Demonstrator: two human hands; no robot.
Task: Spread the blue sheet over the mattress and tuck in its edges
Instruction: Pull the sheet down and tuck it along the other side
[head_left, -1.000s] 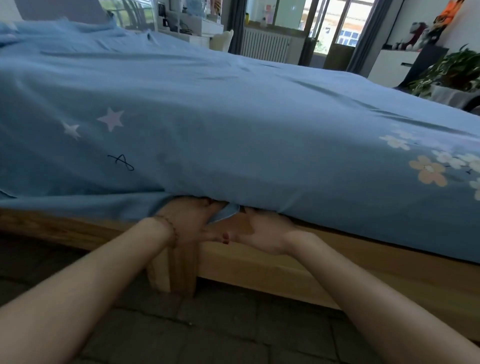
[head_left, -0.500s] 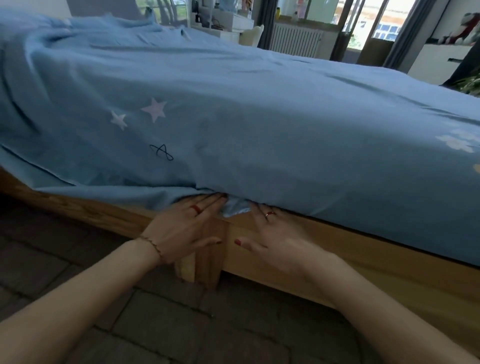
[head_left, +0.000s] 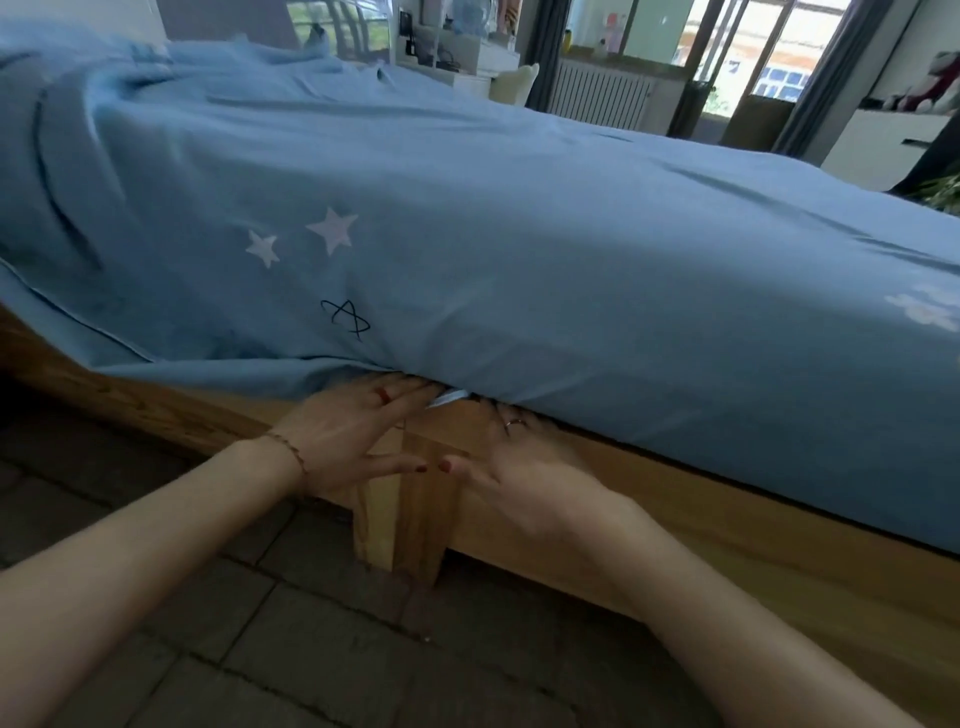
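Blue sheet (head_left: 519, 218) covers the mattress from the near left to the far right, and that is the way its long side runs in your view, its near edge following the wooden bed frame (head_left: 727, 525). Two pale stars and a thin black outlined star are printed on the draped side near your hands, and a white flower print shows at the right edge. To the left the hem hangs loose over the frame; to the right it lies drawn in along the mattress bottom. Your left hand (head_left: 353, 441) lies flat with straight fingers, the tips pushed under the sheet's lower edge just above the frame leg (head_left: 415, 514); a red ring sits on one finger and a thin bracelet on the wrist. Your right hand (head_left: 524, 467) is beside it, also flat and spread, fingertips hidden under the fabric, a slim ring on one finger. Neither hand grips anything. A small pale fold of cloth shows between them. Dark floor tiles (head_left: 260, 649) lie below. Far off stand a white radiator (head_left: 602, 96) and a glazed door (head_left: 769, 62).
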